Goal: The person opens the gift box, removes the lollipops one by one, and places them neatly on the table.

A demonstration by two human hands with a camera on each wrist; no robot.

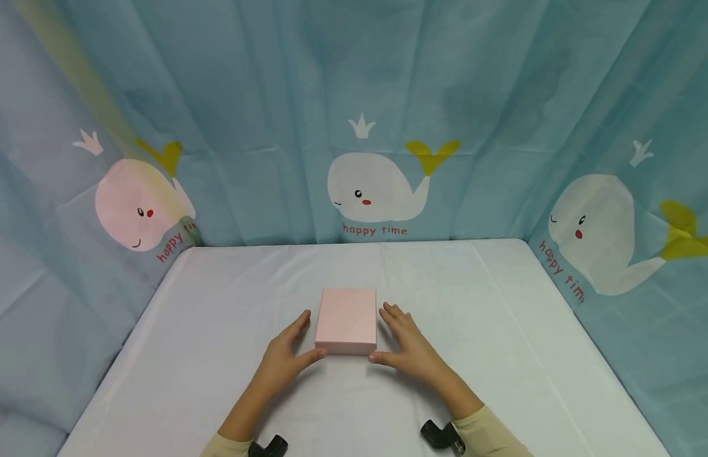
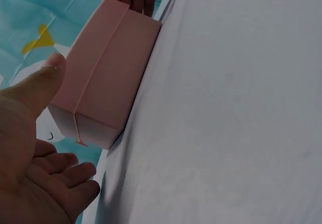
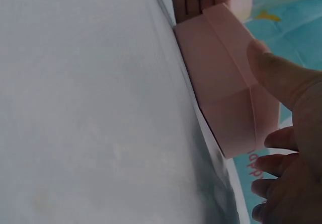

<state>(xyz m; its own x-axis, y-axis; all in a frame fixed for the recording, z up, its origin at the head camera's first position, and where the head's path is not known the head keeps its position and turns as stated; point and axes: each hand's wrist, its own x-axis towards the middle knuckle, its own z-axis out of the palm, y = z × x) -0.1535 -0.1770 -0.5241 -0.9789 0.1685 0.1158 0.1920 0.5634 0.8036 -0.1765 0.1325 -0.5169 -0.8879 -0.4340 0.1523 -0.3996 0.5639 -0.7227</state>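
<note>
A closed pink box (image 1: 346, 320) with a lid lies flat on the white-covered table in the head view. The left wrist view shows the lid's seam and a small reddish tab (image 2: 81, 143) at the box's left end. My left hand (image 1: 282, 358) is at the box's left side, thumb by the front left corner and fingers spread away from the side. On the other side my right hand (image 1: 410, 346) mirrors it, thumb near the front right corner. Neither hand grips the box; whether the thumbs touch it, I cannot tell.
A white cloth (image 1: 228, 292) covers the table. Blue curtains with printed whales (image 1: 377, 187) hang behind it and along both sides. A black wrist device (image 1: 268, 446) sits at the left cuff, and another black device (image 1: 441, 436) at the right one.
</note>
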